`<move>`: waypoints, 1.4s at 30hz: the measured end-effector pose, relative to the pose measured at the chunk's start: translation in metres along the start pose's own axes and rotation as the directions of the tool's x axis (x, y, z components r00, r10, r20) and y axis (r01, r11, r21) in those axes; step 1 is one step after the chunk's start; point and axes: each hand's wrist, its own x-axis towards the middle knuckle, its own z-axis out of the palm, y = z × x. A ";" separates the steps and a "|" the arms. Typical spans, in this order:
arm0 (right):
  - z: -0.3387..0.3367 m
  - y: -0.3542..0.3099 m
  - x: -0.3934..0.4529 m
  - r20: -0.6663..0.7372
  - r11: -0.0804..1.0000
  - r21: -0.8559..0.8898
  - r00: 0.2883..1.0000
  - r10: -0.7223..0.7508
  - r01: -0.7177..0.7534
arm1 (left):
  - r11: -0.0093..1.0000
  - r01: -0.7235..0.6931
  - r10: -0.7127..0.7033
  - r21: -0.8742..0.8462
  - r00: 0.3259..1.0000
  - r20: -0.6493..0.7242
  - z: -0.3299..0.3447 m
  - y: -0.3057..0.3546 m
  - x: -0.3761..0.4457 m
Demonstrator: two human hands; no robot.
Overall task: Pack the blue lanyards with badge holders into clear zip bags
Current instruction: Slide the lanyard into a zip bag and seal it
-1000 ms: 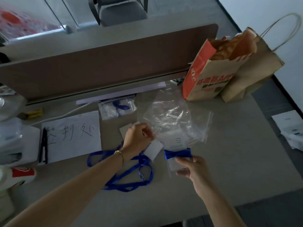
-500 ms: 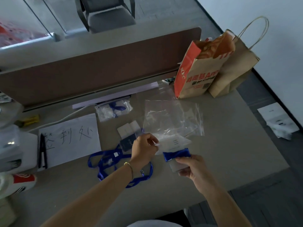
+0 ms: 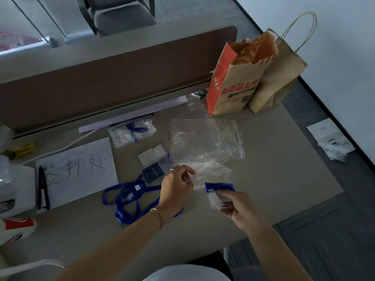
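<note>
The right hand (image 3: 233, 205) is pinching a folded blue lanyard (image 3: 219, 187) together with its clear badge holder (image 3: 216, 200); the folded bundle is lying with its long axis running left to right, just above the thumb, and the holder is hanging below it against the curled fingers. The left hand (image 3: 177, 188) is pinching the edge of a small clear zip bag (image 3: 211, 171) between thumb and forefinger, the bag stretching away up and to the right of its fingertips; which end is the mouth cannot be told. Beyond that bag, farther from both hands, a larger clear zip bag (image 3: 205, 138) is lying flat on the grey desk (image 3: 274, 169). Left of and beneath the left wrist, loose blue lanyards (image 3: 129, 201) are sprawling in loops, with a dark card (image 3: 152, 173) and pale cards (image 3: 152, 155) just beyond the knuckles. A packed bag (image 3: 132, 132) holding a blue lanyard is sitting farther back. Far left, a white sheet (image 3: 77, 169) is showing handwritten "签到处", with a black pen (image 3: 42, 189) at its edge. Behind the large bag, a paper bag (image 3: 231, 84) is standing upright, reading "KFC" and "肯德基APP", beside a plain brown carrier bag (image 3: 278, 78).
</note>
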 end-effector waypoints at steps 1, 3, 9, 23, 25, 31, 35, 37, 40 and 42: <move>0.001 0.001 0.002 -0.009 0.996 0.086 1.000 0.004 -0.003 | 0.998 -0.049 0.048 0.038 0.999 0.017 0.003 -0.001 -0.005; 0.007 0.005 0.007 -0.037 0.977 0.212 0.999 -0.002 0.010 | 0.987 -0.128 0.125 0.101 0.991 0.036 0.007 -0.003 -0.013; 0.034 0.011 0.019 -0.027 0.971 0.240 1.000 0.008 -0.001 | 0.942 -0.266 0.260 0.206 0.964 0.055 0.015 -0.006 -0.031; 0.013 0.039 0.074 -0.032 0.487 -0.811 0.806 -0.591 0.325 | 0.979 -0.125 0.133 0.158 0.991 -0.037 0.002 -0.009 -0.026; 0.009 0.036 0.069 -0.080 0.442 -0.829 0.710 -0.700 0.343 | 0.982 -0.104 0.110 0.159 0.994 -0.026 -0.005 -0.012 -0.025; 0.023 0.000 0.070 0.084 0.395 -0.714 0.630 -0.772 0.578 | 0.988 -0.015 0.022 0.152 0.999 -0.044 -0.032 -0.029 -0.026; 0.039 -0.018 0.072 0.197 0.189 -0.830 0.593 -0.781 0.525 | 0.991 0.050 -0.040 0.127 0.996 -0.080 -0.056 -0.037 -0.024; 0.052 -0.022 0.059 0.229 0.216 -0.811 0.636 -0.737 0.543 | 0.993 0.067 -0.056 0.092 0.991 -0.120 -0.066 -0.038 -0.024; 0.077 -0.022 0.046 0.189 0.487 -0.753 0.854 -0.485 0.443 | 0.997 0.069 -0.061 0.039 0.981 -0.184 -0.080 -0.036 -0.024; 0.091 -0.012 0.044 0.144 0.591 -0.737 0.930 -0.337 0.328 | 0.998 0.053 -0.042 0.045 0.977 -0.210 -0.089 -0.032 -0.028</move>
